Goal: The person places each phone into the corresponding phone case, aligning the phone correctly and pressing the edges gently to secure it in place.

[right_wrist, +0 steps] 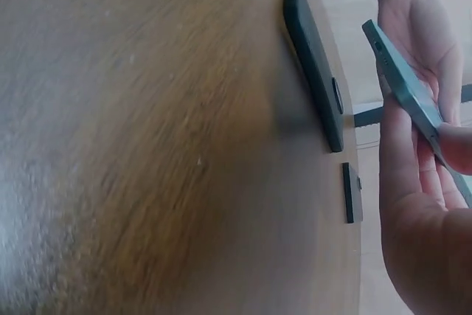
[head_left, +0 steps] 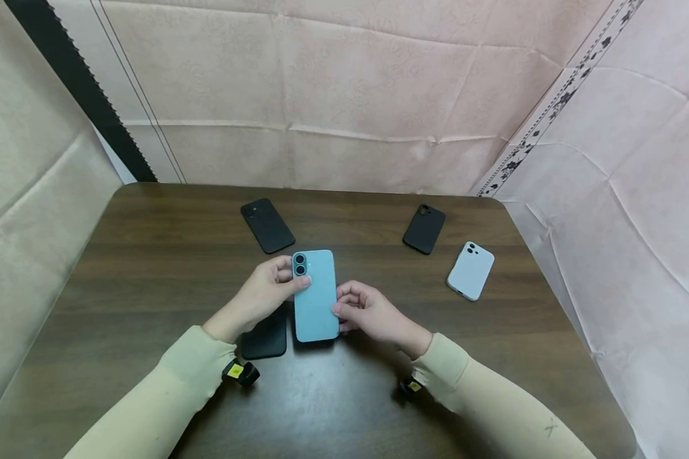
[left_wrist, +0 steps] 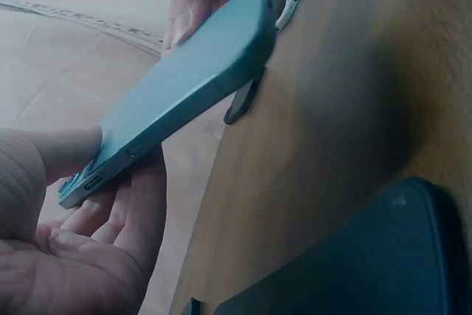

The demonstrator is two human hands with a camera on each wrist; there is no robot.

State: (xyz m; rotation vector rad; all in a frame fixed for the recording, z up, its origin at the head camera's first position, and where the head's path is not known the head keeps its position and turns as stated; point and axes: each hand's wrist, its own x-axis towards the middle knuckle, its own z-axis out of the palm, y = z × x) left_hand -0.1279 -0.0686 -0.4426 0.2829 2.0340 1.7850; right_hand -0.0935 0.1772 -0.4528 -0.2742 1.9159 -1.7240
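A teal smartphone with two stacked camera lenses is held above the table between both hands, its back facing up. My left hand pinches its upper left edge, thumb on the back near the lenses and fingers underneath, as the left wrist view also shows. On the opposite long edge, my right hand pinches the phone lower down, thumb against the side. In the right wrist view the teal phone is seen nearly edge-on. Just below my left hand a black phone lies on the table, partly hidden by that hand.
One black phone lies at the back left of the wooden table. Another black phone lies at the back right, with a pale blue phone beyond it to the right. Pale cloth hangs behind the table.
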